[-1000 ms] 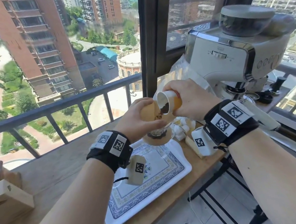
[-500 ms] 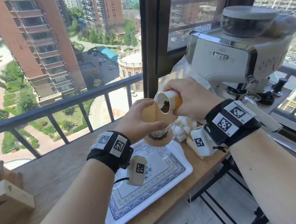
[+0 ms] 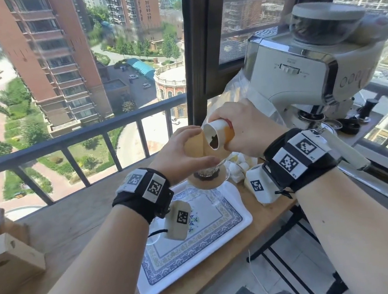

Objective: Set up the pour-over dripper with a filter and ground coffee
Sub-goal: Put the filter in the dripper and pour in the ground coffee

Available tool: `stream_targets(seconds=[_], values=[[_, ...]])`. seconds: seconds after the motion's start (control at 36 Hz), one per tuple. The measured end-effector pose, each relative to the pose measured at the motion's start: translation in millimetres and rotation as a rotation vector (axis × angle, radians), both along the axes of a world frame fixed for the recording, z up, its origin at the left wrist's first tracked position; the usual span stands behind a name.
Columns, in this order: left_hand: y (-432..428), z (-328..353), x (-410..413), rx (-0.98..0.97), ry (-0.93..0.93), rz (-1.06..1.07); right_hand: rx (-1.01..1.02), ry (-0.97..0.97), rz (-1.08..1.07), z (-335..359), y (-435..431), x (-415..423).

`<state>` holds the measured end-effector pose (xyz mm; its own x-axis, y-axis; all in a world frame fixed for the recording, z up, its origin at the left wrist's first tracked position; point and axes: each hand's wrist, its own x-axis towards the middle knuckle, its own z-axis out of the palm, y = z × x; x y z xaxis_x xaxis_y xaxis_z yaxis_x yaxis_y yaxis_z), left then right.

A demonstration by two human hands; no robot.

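Observation:
A glass pour-over dripper stands at the far end of a white patterned tray. A brown paper filter sits in it, and my left hand pinches the filter's near edge. My right hand holds a small paper cup tipped on its side, mouth facing the filter. Dark ground coffee lies at the cup's lower lip, right at the filter's rim. Both wrists wear black bands with marker tags.
A white coffee grinder machine stands at the right, with crumpled plastic wrap beside it. Small white packets lie right of the dripper. A wooden box sits at the left of the wooden table. A railing and window are behind.
The cup stays tipped at the filter and both hands hold nearly the same place. The loose grounds seen on the filter's inner side a second ago no longer show there.

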<state>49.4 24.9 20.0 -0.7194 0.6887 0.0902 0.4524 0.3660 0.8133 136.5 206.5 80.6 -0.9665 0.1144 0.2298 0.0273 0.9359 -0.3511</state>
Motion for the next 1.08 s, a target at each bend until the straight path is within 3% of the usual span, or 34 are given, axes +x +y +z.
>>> stream_targets(seconds=[0.36, 1.08], values=[[4, 5, -4, -0.012, 0.020, -0.010, -0.049, -0.053, -0.037, 2, 0, 0], [6, 5, -8, -0.003, 0.022, -0.022, 0.091, -0.044, -0.062, 13, -9, -2]])
